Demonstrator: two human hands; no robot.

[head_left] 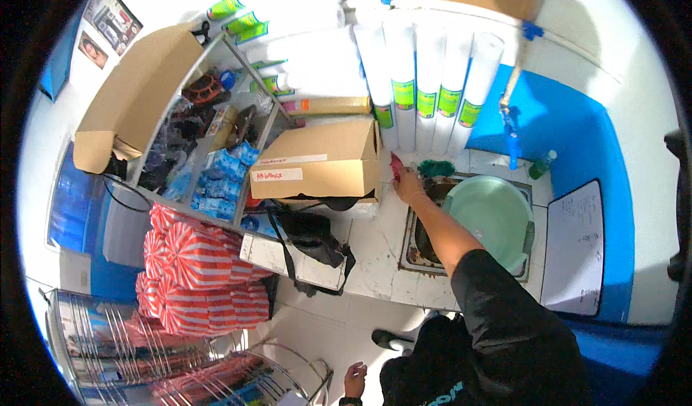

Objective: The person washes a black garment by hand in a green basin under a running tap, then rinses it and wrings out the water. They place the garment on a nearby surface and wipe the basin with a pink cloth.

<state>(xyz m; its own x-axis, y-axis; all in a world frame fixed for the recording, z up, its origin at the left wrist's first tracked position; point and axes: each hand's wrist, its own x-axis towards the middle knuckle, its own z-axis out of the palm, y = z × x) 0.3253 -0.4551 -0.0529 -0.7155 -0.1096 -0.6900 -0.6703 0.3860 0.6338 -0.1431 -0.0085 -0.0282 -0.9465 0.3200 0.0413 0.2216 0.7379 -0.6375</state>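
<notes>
My right hand reaches over the counter beside the sink, its fingers closed on a small pinkish-red thing whose kind is too small to tell. A dark green scouring pad lies just right of that hand, behind the sink. Under my forearm is the stained metal sink, with a pale green plastic basin set in it. My left hand hangs low over the floor, away from the counter, with loosely bent fingers and nothing visible in it.
Cardboard box and black bag sit left on the tiled counter. White rolls stand against the wall. Blue-handled tap, green bottle and whiteboard are right. Glass case, striped bundles and metal rack fill the left.
</notes>
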